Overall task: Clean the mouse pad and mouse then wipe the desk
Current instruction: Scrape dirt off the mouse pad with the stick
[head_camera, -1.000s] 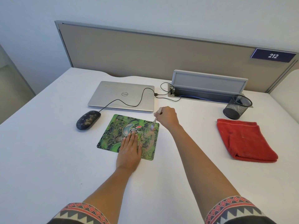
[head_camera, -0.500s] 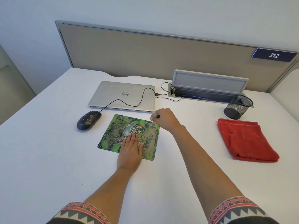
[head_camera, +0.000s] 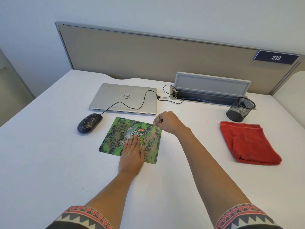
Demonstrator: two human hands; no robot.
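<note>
A green patterned mouse pad [head_camera: 115,138] lies on the white desk [head_camera: 49,162], with pale crumbs scattered over its right side. My left hand [head_camera: 132,154] presses flat on the pad's near edge, fingers together. At the pad's far right corner, my right hand [head_camera: 168,122] grips a small brush [head_camera: 156,129] whose bristles touch the pad. A black wired mouse [head_camera: 90,123], speckled with dirt, sits left of the pad. A folded red cloth [head_camera: 247,142] lies at the right.
A shut silver laptop [head_camera: 123,99] lies behind the pad, the mouse cable draped across it to an open cable tray [head_camera: 211,90]. A black mesh pen cup [head_camera: 240,109] stands behind the cloth. A beige partition closes the back.
My right hand turned the brush down and drew it slightly toward the pad's far right corner. My left hand stayed put on the pad.
</note>
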